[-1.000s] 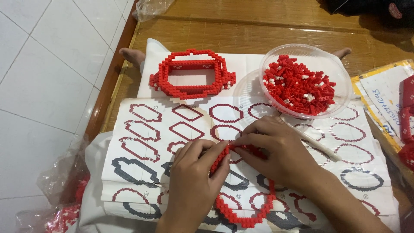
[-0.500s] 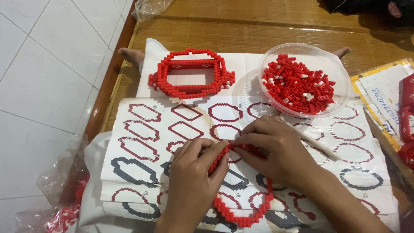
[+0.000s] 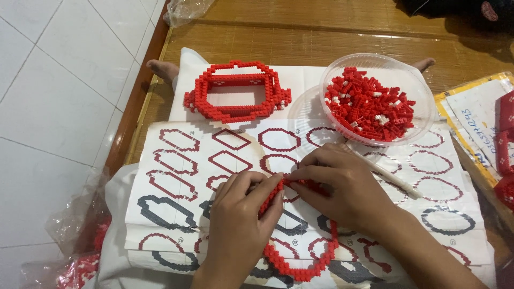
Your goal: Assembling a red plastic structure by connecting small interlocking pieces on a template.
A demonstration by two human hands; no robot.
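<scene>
White floor tiles (image 3: 64,96), wooden floorboards (image 3: 321,32), instruction sheet (image 3: 176,214) beneath red brick ring (image 3: 300,267)

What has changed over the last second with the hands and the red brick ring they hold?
Almost nothing moved. The left hand and right hand keep pinching the red brick ring at its top. The finished red brick frame and the clear plastic bowl of red bricks stayed put.
</scene>
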